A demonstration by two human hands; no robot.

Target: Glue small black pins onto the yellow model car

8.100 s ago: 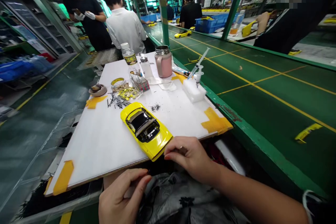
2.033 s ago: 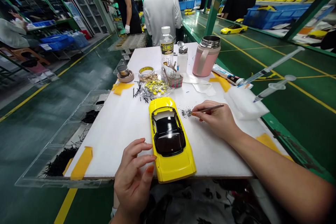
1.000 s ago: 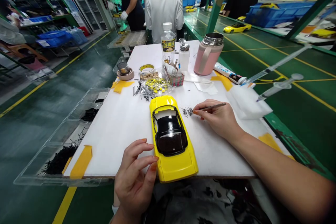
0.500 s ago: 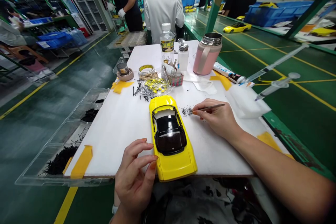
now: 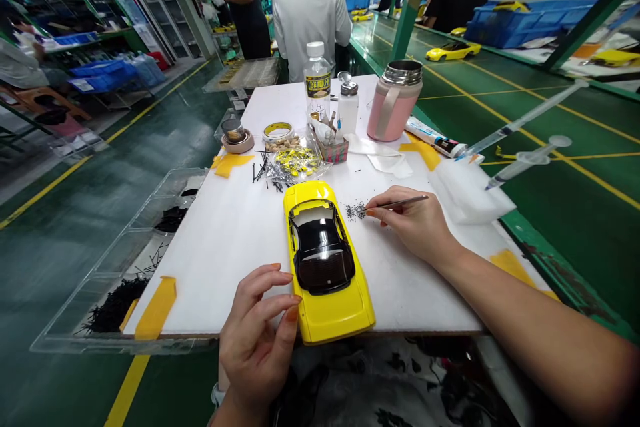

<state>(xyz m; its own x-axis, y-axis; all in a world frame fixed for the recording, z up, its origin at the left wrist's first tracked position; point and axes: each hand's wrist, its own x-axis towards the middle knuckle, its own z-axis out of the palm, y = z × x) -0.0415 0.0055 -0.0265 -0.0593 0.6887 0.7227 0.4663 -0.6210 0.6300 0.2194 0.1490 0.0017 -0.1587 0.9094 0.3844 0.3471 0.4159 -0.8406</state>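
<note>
A yellow model car body (image 5: 337, 317) with black windows lies on the white board, its rear end towards me. My left hand (image 5: 263, 330) is at its left rear side, fingers loosely curved and apart, fingertips against the edge. In my right hand (image 5: 413, 217) are thin metal tweezers (image 5: 407, 201), pinched between thumb and fingers. Their tips are hidden by my fingertips, beside a scatter of tiny black parts (image 5: 354, 211) to the right of the car. Whether the tweezers grip a part is too small to tell.
Beyond the car lie a bag of yellow parts (image 5: 297, 163), a tape roll (image 5: 278, 132), a bottle (image 5: 318, 83) and a pink flask (image 5: 395, 103). Syringes (image 5: 525, 161) stand at the right. A clear tray (image 5: 100, 267) of black pieces sits left. Several people work ahead.
My hands, the car and the tweezers are almost where they were. In the background, the person in dark clothes has raised a gloved hand.
</note>
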